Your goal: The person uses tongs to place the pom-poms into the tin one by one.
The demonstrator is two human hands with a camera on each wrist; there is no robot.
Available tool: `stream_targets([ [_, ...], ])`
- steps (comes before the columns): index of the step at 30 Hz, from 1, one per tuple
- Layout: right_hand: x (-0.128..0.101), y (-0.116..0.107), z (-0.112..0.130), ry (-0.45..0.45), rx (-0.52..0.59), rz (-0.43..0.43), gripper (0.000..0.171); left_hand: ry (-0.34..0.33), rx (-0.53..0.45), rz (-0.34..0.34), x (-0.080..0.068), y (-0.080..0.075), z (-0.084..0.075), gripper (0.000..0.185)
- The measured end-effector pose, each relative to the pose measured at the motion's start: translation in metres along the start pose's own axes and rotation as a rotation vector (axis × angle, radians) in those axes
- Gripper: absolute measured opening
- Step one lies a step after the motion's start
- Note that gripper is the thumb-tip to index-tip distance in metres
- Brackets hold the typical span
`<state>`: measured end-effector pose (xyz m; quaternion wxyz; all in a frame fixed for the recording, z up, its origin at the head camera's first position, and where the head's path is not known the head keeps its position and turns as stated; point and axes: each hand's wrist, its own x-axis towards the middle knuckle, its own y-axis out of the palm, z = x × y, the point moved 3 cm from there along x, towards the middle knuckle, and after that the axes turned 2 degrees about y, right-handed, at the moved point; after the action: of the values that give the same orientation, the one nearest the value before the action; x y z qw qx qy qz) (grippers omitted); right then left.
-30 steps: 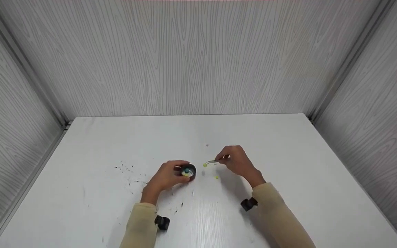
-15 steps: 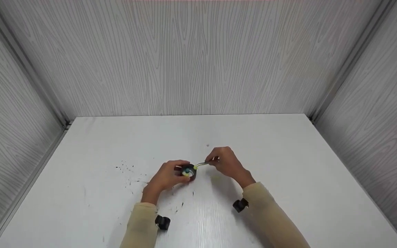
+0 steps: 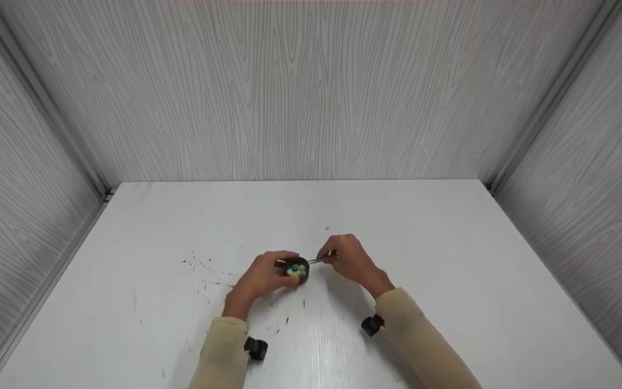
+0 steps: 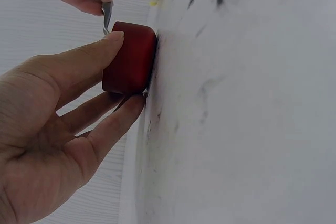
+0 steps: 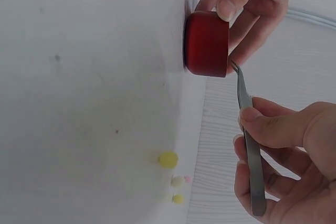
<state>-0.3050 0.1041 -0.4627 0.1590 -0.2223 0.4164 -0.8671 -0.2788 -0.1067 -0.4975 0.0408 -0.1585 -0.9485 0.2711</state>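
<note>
I see right hand pinching slim metal tweezers, tips inside small round dark-red cup | left hand grips cup, mid white table, nearer front edge | I'd release low, cup steadied | loose yellow beads beside.

You face a white table with dark specks on it. Pale wood-grain walls enclose it on three sides.

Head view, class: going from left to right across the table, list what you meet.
Scattered dark specks → left hand → small red cup of coloured balls → tweezers → right hand.
</note>
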Motion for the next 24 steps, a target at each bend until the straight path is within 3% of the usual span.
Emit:
stream_targets([
  [24,0.008,0.016,0.014,-0.05,-0.069,0.001,0.021,0.069,-0.026,0.023,0.002,-0.001,0.001,0.053],
])
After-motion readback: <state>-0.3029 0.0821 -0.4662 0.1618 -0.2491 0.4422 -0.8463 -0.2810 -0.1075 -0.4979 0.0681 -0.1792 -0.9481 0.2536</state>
